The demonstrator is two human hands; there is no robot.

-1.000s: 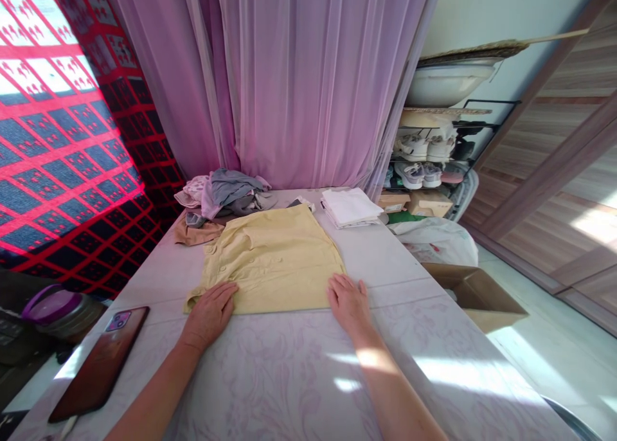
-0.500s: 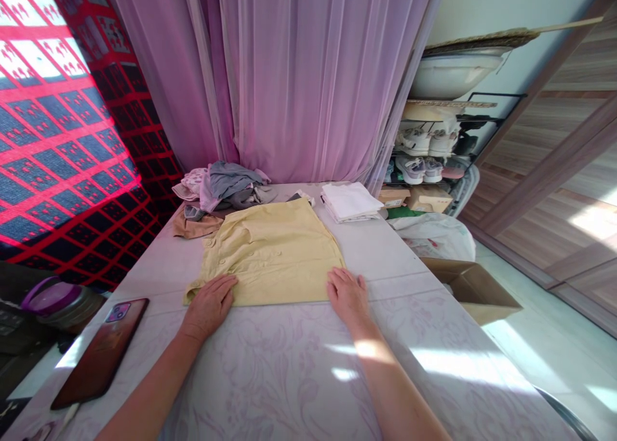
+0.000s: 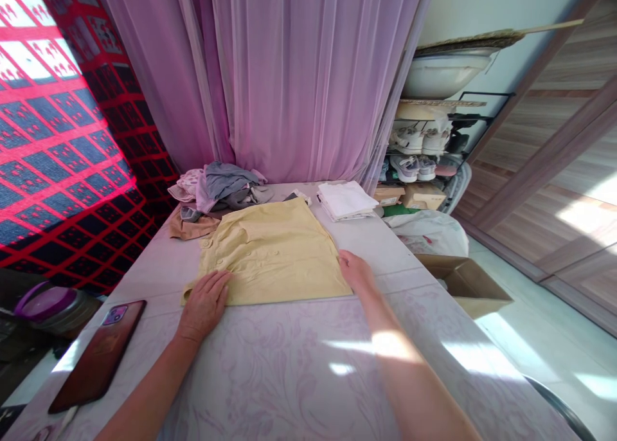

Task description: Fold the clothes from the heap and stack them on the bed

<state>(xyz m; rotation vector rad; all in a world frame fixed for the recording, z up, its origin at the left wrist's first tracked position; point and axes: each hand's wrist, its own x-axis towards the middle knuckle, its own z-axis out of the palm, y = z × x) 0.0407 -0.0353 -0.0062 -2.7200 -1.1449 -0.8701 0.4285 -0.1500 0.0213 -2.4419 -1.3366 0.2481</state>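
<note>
Sliding up the shirt's edge since the earlier frame, the right hand [image 3: 355, 272], fingers pressed together, is touching a folded yellow button shirt [image 3: 270, 251] at mid-table, while the spread left hand [image 3: 204, 305] is pressing its lower left; folded white cloths [image 3: 346, 200] are lying just beyond, upper right.

I log the left forearm [image 3: 144, 389] and right forearm [image 3: 414, 377] as cut off by the frame's bottom edge. The cardboard box [image 3: 463, 283] at right hides its contents. Garments in the heap [image 3: 216, 193] at upper centre-left overlap, so I cannot count them. Print on the small carton [image 3: 388, 195] is too small to read.
</note>
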